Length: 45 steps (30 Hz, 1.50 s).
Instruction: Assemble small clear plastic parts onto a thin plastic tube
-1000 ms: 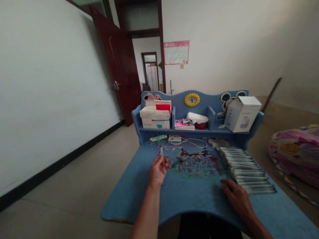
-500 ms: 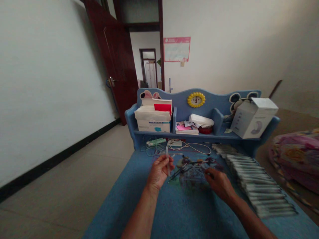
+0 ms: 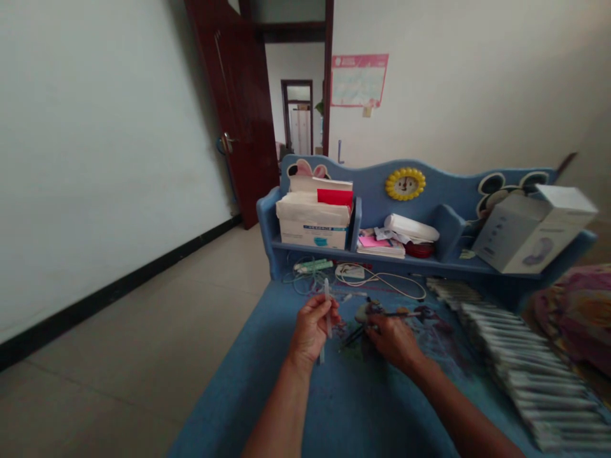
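My left hand (image 3: pixel 309 329) is closed round a slim, whitish translucent tube (image 3: pixel 327 290), held nearly upright above the blue desk (image 3: pixel 334 407). To its right, my right hand (image 3: pixel 395 342) reaches low over the desktop with its fingers bent and drawn together. Those fingertips are at a few thin dark rods (image 3: pixel 351 337); whether they grip one is hidden. A greyish small lump (image 3: pixel 365 312) lies just beyond the fingers. Below my left hand a pale strip (image 3: pixel 321 355) shows.
Many slim grey-white wrapped sticks (image 3: pixel 520 356) lie in a long row at the right. Behind are a coiled white cable (image 3: pixel 401 289) and a green object (image 3: pixel 312 266). The raised shelf holds a mask box (image 3: pixel 310 230), papers (image 3: pixel 382 248) and a tilted white box (image 3: pixel 520 232).
My right hand has moved left across the desk to the dark rods. My left hand still holds the tube upright. The view has turned slightly left.
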### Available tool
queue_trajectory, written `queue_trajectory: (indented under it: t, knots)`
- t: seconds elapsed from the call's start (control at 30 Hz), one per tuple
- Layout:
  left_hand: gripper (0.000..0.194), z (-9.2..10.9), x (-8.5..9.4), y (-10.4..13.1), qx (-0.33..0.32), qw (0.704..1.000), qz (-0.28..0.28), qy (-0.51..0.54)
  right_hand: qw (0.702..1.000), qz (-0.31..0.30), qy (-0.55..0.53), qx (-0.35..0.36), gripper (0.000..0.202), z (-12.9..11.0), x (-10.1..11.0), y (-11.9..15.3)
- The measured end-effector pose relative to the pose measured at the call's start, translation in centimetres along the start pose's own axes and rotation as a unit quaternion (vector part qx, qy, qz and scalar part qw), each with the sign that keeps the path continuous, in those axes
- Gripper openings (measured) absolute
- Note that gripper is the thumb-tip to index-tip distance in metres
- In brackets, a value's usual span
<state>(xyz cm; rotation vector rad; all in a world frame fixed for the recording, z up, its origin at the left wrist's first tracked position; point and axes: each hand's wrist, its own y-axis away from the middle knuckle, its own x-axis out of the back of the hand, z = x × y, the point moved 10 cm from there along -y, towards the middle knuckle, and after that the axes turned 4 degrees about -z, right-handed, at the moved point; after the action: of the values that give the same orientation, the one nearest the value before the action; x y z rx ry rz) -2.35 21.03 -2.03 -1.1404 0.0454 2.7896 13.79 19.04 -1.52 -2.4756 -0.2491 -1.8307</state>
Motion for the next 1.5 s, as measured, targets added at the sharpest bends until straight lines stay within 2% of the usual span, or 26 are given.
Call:
queue_trajectory:
  t: [0.4,0.9,1.2,1.37,1.5]
  knots:
    - [0.019,-0.6,-0.2,0.3,0.013,1.0,0.006,-0.017,0.999,-0.004,0.041,-0.018,0.024,-0.2,-0.9,-0.1]
    - [0.017,-0.1,0.8,0.0,0.005,0.999,0.032,-0.015,1.0,0.02,0.003,-0.016,0.024,1.2,-0.8,0.7]
    - [0.017,-0.1,1.3,-0.2,0.004,0.999,0.052,-0.017,0.996,0.021,-0.029,-0.087,0.023,4.6,-0.3,1.3]
    - [0.02,0.0,1.3,-0.4,-0.002,0.998,0.059,-0.023,0.989,0.016,-0.055,-0.139,0.03,6.0,-0.5,0.7]
    - [0.022,0.2,1.4,-0.3,-0.01,0.997,0.071,-0.038,0.98,0.023,-0.098,-0.172,0.023,7.0,-1.0,0.0]
